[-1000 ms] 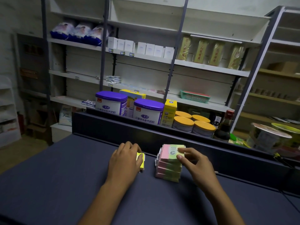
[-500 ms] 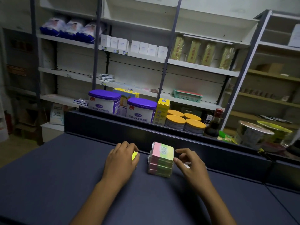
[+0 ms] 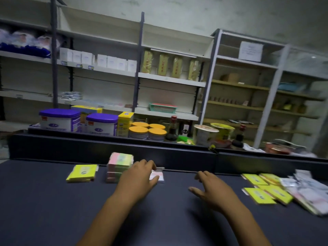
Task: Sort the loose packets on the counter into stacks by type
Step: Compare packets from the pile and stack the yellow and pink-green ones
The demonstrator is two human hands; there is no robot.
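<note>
Two stacks stand near the far edge of the surface (image 3: 44, 210), left of centre: a low yellow stack (image 3: 82, 173), then just to its right a taller pink-and-green stack (image 3: 119, 166). Next along, my left hand (image 3: 137, 176) rests palm down on a white-and-pink packet (image 3: 158, 174), fingers laid loosely over it; blur hides whether it pinches the packet or only presses on it. That packet lies against the far raised edge, beside the tall stack.

My right hand (image 3: 213, 190) hovers over bare surface right of centre, fingers spread and relaxed, holding nothing, pointing toward the right edge.

Unsorted loose packets (image 3: 276, 189) lie at the right edge: yellow ones nearest, long axes angled toward the far-left, then a heap of white and pink ones (image 3: 308, 192) beyond, partly overlapping. They lie to the right of both hands; the right hand is clearly nearer, the left well apart from them.

Change from half a second back: view has swung right, bringing the loose pile into frame. Left hand has left the yellow stack, now uncovered, and crossed past the tall stack. Right hand has come off the tall stack and moved rightward.

Judgement: next pick is a yellow packet, by the right hand.
</note>
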